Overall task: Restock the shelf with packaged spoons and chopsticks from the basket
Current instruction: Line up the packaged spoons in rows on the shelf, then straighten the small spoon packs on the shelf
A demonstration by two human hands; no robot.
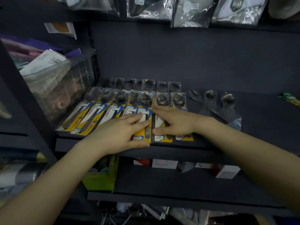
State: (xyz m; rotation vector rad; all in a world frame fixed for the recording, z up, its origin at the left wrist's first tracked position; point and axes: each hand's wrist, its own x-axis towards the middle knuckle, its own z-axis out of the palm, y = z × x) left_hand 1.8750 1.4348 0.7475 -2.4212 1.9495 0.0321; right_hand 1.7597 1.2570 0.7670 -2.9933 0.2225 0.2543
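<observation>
Two hands, left and right, lay flat, gripping nothing, on yellow-carded plastic spoon packs; we judged gentle, even pushing kept rows aligned on the dark shelf.

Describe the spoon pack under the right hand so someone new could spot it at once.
Find the dark middle shelf with its row of yellow-carded spoon packs. The right hand lies flat on the second pack from the row's right end. Unlike its neighbours, its card is half covered by fingers, just right of the gap between both hands.
</observation>
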